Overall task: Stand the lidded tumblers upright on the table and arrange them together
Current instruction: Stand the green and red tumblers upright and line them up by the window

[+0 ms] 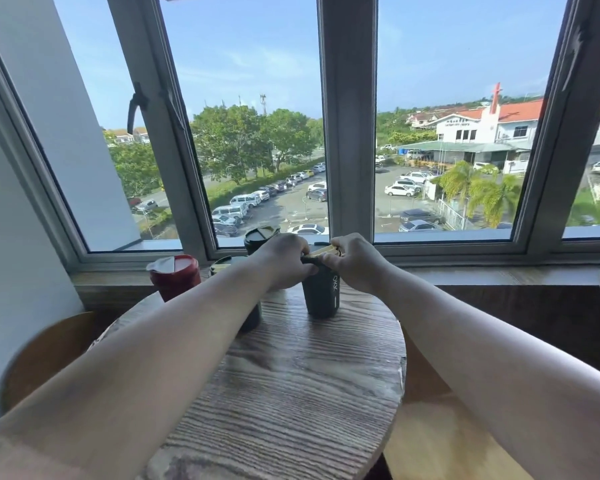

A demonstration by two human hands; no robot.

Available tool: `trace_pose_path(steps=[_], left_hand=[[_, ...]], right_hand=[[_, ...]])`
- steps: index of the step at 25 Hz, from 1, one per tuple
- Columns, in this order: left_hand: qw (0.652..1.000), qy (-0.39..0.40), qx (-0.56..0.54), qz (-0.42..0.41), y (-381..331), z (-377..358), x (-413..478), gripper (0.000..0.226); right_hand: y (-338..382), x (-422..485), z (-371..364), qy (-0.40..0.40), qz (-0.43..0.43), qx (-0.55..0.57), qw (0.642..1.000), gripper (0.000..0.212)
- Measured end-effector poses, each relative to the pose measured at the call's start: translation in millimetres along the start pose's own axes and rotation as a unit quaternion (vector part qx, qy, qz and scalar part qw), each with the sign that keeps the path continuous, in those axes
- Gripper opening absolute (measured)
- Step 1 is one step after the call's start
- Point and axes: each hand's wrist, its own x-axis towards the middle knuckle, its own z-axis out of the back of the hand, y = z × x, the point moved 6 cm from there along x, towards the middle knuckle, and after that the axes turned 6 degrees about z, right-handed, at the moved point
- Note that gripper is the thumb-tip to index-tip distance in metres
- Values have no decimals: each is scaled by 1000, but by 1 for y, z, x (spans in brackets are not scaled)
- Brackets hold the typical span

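On table [291, 393], dark tumbler [321, 296] stands upright.

Two bare forearms, uncovered along the whole visible length, wrist to edge of view. Left forearm [153, 344]: smooth, broad toward the lower edge through the wide lens, smeared by blur near the bottom-left corner. Right forearm [482, 344]: likewise bare, cleaner in outline, widening toward the right edge. Wrists bare on both sides. Left grip [284, 261]: rounded knuckles, back partly in shadow. Right grip [355, 263]: bare, knuckles catching the window light, back evenly lit.
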Motion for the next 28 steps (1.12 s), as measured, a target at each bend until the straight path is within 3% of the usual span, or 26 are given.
trace_pose_path(steps=[6,8,12,15,19,22,28], left_hand=[[1000,9,-20,-4,1,4,-9,38],[1000,17,-16,-10,2,14,-15,51],[1000,12,-4,1,24,58,-32,61],[997,51,22,49,61,78,-44,68],[989,104,49,94,98,74,-51,79],[989,120,37,80,109,59,-47,80],[992,114,36,46,114,45,-27,78]], right_hand=[[-6,1,-2,-5,-2,-10,1000,43],[-8,3,-3,-3,-17,-5,1000,49],[7,6,1,0,-7,-42,999,76],[23,13,-4,64,-4,-116,991,94],[38,21,-16,105,-6,-157,982,77],[45,24,-17,93,-1,-147,985,63],[62,26,-31,94,5,-115,989,57]])
